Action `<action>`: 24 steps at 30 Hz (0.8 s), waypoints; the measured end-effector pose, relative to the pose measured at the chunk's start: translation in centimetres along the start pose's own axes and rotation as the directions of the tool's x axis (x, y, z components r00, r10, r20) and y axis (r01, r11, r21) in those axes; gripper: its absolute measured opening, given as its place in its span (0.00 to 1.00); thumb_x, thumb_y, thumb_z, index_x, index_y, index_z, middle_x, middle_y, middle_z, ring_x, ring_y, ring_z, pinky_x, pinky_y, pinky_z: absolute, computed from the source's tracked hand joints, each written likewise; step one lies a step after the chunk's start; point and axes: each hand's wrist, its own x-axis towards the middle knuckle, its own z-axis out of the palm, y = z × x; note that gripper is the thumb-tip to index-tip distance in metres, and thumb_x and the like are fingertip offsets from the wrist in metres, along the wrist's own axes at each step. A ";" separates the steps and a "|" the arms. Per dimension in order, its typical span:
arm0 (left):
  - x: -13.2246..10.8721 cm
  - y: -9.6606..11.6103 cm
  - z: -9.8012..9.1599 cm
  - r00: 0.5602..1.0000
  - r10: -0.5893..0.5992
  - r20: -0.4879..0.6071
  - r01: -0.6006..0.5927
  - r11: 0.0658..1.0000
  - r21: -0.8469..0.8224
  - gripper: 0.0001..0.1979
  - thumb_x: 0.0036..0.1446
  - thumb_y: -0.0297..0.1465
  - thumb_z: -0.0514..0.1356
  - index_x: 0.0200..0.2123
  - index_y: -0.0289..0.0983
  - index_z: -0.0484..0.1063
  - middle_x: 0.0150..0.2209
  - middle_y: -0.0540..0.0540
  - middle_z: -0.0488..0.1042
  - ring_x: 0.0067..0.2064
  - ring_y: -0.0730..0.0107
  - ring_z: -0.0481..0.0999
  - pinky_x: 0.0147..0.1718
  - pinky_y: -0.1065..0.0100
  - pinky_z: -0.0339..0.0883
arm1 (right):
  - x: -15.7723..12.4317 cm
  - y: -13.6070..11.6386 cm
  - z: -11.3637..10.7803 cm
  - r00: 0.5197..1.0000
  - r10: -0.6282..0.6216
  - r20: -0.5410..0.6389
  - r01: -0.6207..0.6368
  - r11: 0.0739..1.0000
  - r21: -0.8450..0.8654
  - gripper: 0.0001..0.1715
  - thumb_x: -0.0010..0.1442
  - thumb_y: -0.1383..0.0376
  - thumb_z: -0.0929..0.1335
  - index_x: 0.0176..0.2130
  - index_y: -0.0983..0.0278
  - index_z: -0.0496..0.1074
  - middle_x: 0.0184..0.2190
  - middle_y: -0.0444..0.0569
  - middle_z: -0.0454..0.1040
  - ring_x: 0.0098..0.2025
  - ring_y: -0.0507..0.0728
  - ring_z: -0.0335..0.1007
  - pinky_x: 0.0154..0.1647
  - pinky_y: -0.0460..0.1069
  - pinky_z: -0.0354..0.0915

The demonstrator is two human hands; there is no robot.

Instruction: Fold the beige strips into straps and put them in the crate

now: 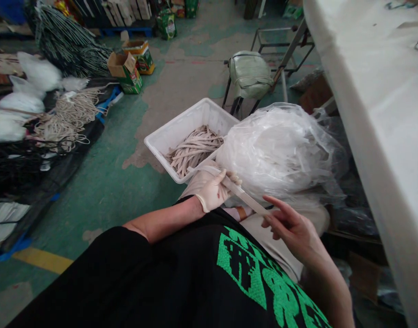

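A pale flat strip [246,197] stretches between my two hands above my lap. My left hand [214,189], in a white glove, is closed around it, and the strip's far end sticks out past the thumb. My bare right hand [286,223] pinches the near end between thumb and fingers, with the index finger held out. Just beyond the left hand is a white plastic bin [161,148] with a heap of beige strips [197,148] inside. A large clear plastic bag [273,146], stuffed with whitish material, bulges beside the bin.
A white-covered table [376,91] runs along my right. Ahead stands a stool with a wrapped green seat [250,73]. At left are cardboard boxes [126,68], bundled dark cords [72,45], beige cord coils [68,114] and white bags [24,102] on pallets.
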 end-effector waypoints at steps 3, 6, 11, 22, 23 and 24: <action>-0.2 -0.4 0.5 0.999 -0.037 -0.015 0.037 0.999 0.015 0.14 0.70 0.31 0.53 0.36 0.31 0.75 0.30 0.45 0.78 0.34 0.69 0.81 0.41 0.67 0.73 | 0.0 0.0 0.2 1.000 -0.007 -0.025 0.008 1.000 0.018 0.27 0.64 0.57 0.68 0.60 0.62 0.70 0.24 0.43 0.77 0.17 0.50 0.65 0.17 0.45 0.66; -0.6 -1.4 1.1 0.990 -0.136 -0.034 0.138 0.988 0.062 0.14 0.69 0.31 0.54 0.36 0.31 0.76 0.30 0.44 0.78 0.32 0.69 0.80 0.41 0.66 0.74 | 1.3 -0.6 1.6 0.999 -0.021 -0.049 0.025 0.996 0.088 0.26 0.63 0.58 0.69 0.59 0.62 0.71 0.24 0.43 0.76 0.17 0.49 0.65 0.18 0.45 0.67; -0.7 -0.4 1.3 0.997 -0.062 -0.047 0.065 0.996 0.056 0.14 0.70 0.31 0.51 0.39 0.32 0.75 0.30 0.46 0.78 0.33 0.70 0.80 0.43 0.66 0.74 | 0.4 -1.3 0.6 0.991 -0.122 0.051 0.094 0.924 0.371 0.29 0.60 0.55 0.74 0.59 0.57 0.71 0.33 0.46 0.79 0.27 0.52 0.74 0.28 0.47 0.73; -0.4 0.5 1.0 0.994 -0.096 -0.044 0.099 0.992 0.075 0.17 0.72 0.31 0.48 0.36 0.33 0.75 0.29 0.48 0.79 0.33 0.71 0.81 0.39 0.67 0.74 | -1.9 -2.3 0.4 0.801 -0.411 -0.435 0.417 0.905 -0.088 0.11 0.65 0.66 0.70 0.45 0.53 0.81 0.35 0.47 0.79 0.34 0.54 0.77 0.38 0.51 0.74; -0.4 0.3 1.0 0.993 -0.113 -0.045 0.116 0.990 0.078 0.17 0.72 0.31 0.49 0.37 0.33 0.75 0.29 0.47 0.79 0.32 0.71 0.80 0.39 0.67 0.74 | -1.3 -2.1 0.6 0.788 -0.447 -0.425 0.422 0.893 -0.156 0.10 0.64 0.66 0.71 0.44 0.54 0.81 0.38 0.48 0.79 0.36 0.55 0.77 0.38 0.51 0.74; -0.4 0.1 0.9 0.990 -0.133 -0.043 0.136 0.987 0.083 0.16 0.71 0.31 0.49 0.37 0.33 0.75 0.30 0.47 0.79 0.32 0.71 0.80 0.39 0.67 0.74 | -0.8 -1.9 0.8 0.787 -0.478 -0.391 0.435 0.878 -0.197 0.09 0.64 0.67 0.71 0.42 0.55 0.81 0.43 0.50 0.79 0.40 0.57 0.78 0.40 0.52 0.75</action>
